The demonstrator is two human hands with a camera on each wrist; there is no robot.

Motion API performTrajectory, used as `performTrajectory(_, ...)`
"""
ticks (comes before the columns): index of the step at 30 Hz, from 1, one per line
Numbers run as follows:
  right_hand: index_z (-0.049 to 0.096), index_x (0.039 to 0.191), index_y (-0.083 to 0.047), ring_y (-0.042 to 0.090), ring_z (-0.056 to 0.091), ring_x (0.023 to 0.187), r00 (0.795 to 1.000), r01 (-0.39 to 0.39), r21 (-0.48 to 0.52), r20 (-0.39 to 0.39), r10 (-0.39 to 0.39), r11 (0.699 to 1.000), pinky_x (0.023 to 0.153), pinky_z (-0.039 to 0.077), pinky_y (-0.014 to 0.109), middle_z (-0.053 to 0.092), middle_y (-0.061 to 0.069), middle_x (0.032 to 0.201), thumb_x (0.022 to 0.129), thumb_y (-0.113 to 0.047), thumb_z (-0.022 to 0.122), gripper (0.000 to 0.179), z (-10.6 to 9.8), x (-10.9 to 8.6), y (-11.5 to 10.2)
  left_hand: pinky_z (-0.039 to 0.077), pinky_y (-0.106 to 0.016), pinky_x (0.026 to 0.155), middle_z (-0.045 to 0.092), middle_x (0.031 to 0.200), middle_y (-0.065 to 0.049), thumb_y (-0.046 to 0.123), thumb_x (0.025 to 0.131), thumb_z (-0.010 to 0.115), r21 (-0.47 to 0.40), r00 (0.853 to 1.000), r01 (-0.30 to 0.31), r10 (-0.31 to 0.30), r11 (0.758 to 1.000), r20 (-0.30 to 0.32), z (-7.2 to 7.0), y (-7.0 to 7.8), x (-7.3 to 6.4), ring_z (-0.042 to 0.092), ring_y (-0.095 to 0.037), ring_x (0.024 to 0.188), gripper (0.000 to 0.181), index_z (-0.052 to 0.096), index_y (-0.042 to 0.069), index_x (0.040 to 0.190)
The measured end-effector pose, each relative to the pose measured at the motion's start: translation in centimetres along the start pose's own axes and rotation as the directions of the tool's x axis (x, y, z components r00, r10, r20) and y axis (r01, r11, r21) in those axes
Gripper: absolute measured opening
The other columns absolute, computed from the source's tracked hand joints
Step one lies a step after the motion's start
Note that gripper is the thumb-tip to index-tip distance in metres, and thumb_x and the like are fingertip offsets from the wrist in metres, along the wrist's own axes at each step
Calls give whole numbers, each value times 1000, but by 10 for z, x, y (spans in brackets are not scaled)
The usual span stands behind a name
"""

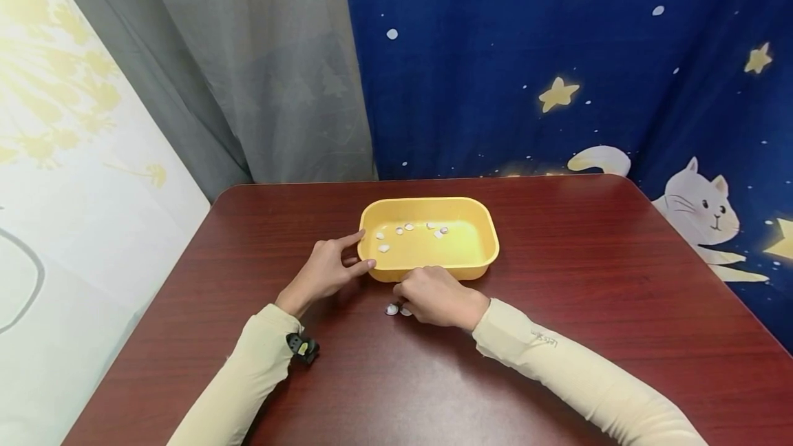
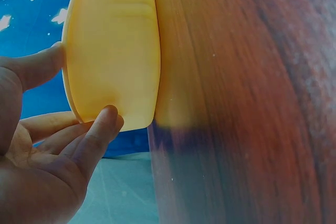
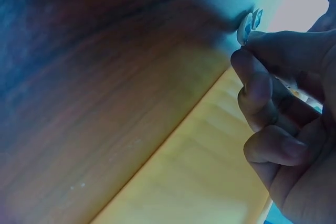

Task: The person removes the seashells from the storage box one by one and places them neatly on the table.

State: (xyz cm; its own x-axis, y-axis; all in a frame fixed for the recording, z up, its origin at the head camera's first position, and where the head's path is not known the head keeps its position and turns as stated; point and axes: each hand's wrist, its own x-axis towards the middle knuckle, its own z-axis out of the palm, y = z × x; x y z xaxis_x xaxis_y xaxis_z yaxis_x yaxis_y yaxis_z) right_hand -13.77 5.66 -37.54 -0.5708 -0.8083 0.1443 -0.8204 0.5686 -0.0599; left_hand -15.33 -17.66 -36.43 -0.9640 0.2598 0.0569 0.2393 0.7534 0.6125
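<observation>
The yellow plastic tub (image 1: 430,274) stands on the table, with several small white seashells (image 1: 384,248) on its bottom. At its left end my left hand (image 1: 328,267) grips the rim, thumb on the near side and fingers round the far corner. Its fingertips (image 2: 109,113) show against the tub's end wall in the left wrist view. My right hand (image 1: 436,296) is low over the table just in front of the tub, fingers curled. Thumb and index finger pinch the edge of a white seashell (image 3: 244,29); another seashell (image 1: 392,309) lies close beside it.
The dark red wooden table (image 1: 576,246) extends on both sides of the tub. Behind its far edge hang a grey curtain (image 1: 272,74) and a blue curtain (image 1: 471,60) with stars. A white patterned surface (image 1: 74,177) borders the left side.
</observation>
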Motion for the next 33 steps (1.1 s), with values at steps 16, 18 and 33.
performTrajectory(16, 65, 70, -22, 7, 55, 63, 999, 26, 58, -40, -24, 998, 58, 48, 26, 61, -12, 67, 89, -18, 71, 20, -21, -9, 8, 53, -27, 84, 54, 149, -15, 39, 91, 73, 13, 1000, 13, -13, 1000, 1, -1, 1, 0, 62, -18, 106, 71, 48, 7, 150)
performTrajectory(18, 68, 73, -22, 6, 56, 64, 999, 33, 82, -43, -29, 996, 60, 49, 25, 62, -12, 69, 89, -18, 71, 17, -23, -10, 10, 52, -26, 82, 53, 150, -15, 39, 91, 73, 12, 1000, 16, -16, 1000, 4, -1, 1, 0, 62, -18, 105, 72, 47, 7, 150)
performTrajectory(33, 72, 76, -17, 2, 54, 64, 995, 41, 204, -92, -22, 978, 66, 48, 22, 64, -13, 68, 91, -14, 71, 15, -51, -9, 49, 56, -33, 89, 53, 151, -14, 39, 91, 73, 13, 1000, 30, -30, 999, 5, 1, 1, 0, 62, -21, 114, 71, 47, 9, 151)
